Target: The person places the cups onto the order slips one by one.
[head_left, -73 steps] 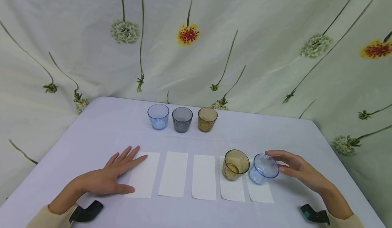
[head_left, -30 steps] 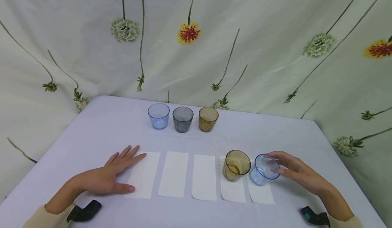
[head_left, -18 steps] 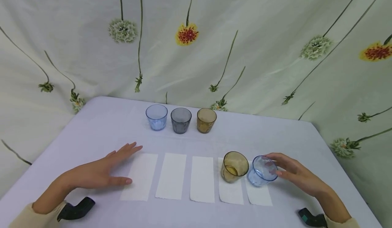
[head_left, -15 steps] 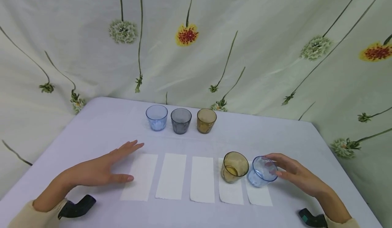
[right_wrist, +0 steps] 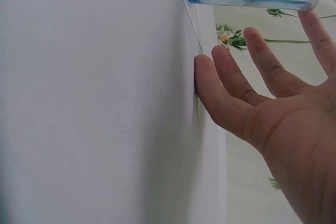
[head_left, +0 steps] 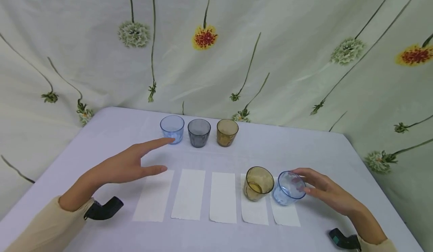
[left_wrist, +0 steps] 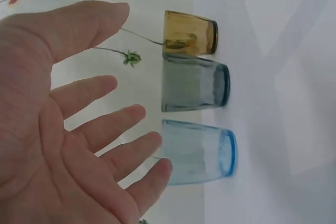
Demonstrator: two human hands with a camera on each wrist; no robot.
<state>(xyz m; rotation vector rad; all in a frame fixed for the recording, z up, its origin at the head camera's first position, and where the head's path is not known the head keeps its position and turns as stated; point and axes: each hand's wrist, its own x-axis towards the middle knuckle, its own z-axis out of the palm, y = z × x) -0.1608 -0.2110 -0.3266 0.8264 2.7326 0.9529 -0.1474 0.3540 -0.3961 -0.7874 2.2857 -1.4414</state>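
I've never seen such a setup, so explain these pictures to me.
No machine: a person's bare left hand and right hand do the work. The wide picture is from a head camera; the close ones, from a camera on each wrist. On the table lie five white strips. A far blue glass, a grey glass and an amber glass stand behind them; a second amber glass stands on a strip. The right hand holds the near blue glass; the left holds nothing.

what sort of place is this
Probably a small staged tabletop set-up, though the wider room isn't shown: a pale table in front of a flower-printed cloth, with coloured glasses and white paper strips set out in rows.
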